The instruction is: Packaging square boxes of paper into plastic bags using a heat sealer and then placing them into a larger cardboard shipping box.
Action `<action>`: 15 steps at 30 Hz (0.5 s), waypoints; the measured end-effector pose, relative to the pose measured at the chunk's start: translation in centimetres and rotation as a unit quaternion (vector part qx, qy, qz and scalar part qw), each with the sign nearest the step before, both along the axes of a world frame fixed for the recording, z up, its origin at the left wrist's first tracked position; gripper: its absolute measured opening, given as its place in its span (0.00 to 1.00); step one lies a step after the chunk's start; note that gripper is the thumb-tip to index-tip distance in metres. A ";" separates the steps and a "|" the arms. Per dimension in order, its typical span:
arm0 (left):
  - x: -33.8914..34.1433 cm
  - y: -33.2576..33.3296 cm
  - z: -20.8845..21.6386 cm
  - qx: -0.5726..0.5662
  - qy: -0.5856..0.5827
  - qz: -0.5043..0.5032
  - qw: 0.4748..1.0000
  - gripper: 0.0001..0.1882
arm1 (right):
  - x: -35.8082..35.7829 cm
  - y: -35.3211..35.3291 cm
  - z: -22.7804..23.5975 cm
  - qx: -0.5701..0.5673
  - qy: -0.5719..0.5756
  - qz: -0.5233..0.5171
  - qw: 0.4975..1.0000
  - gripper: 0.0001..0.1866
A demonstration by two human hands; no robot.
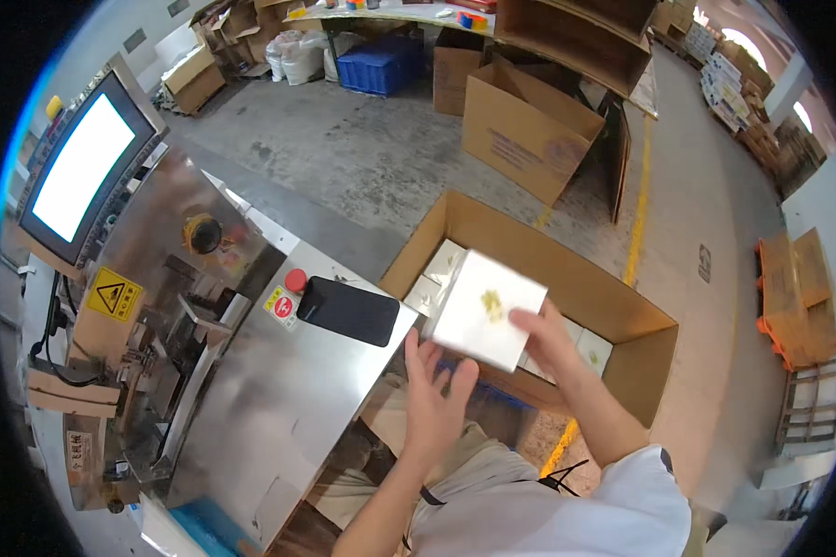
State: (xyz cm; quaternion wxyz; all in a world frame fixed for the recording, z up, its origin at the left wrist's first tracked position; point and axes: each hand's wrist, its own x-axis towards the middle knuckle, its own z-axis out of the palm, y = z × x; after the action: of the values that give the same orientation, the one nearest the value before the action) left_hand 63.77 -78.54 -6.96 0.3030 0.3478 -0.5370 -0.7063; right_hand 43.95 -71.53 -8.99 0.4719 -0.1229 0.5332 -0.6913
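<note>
- Landmark: the open carton (613, 316), tall brown walls, in front of the person.
- White box (478, 292), square, gold-coloured mark on top face: held up over the left part of the open carton, tilted, slightly blurred. Hides some of what lies below it.
- Right hand (553, 343): over the near side of the open carton; closed on the white box at its right edge, thumb on the top face, other fingers mostly out of sight behind it.
- Left hand (441, 399): near side of the open carton, towards its left end. Fingers parted and partly curled, thumb apart, palm towards the white box. Fingertips at the box's lower left edge; cannot tell whether they touch.
- More white boxes (593, 349) inside the open carton, some at its left end, others right of the held one.
- Steel table (269, 399): left of the open carton. On it, a dark phone (348, 311) lying flat, nearest the carton; red button (295, 280) just beside the phone, on the side away from the carton.
- Machine with a lit screen (93, 167): farther left of the open carton, beyond the table surface.
- Second brown carton (529, 130): on the floor beyond the open carton. Blue bin (381, 65) farther back still, to the left.
</note>
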 end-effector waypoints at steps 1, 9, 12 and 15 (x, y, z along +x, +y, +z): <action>0.8 0.6 1.2 -0.028 -0.024 -0.028 0.999 0.45 | -1.9 0.0 -0.2 0.019 0.036 -0.036 0.999 0.36; 13.1 3.0 -1.7 0.010 -0.112 -0.095 0.989 0.28 | -14.9 -1.5 -19.7 0.263 -0.009 -0.053 0.963 0.34; 16.2 4.7 -1.8 0.096 -0.101 -0.003 0.990 0.25 | -16.2 -1.2 -25.9 0.343 0.027 -0.033 0.939 0.34; 19.8 6.3 -0.3 0.142 -0.160 0.067 0.974 0.23 | -16.1 -2.5 -28.4 0.441 0.083 0.010 0.893 0.24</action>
State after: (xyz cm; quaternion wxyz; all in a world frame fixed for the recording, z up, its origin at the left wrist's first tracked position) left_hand 83.61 -72.22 -7.22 0.2070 0.5312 -0.4483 -0.6885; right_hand 27.81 -74.04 -37.37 0.4383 0.0354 0.8196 -0.3673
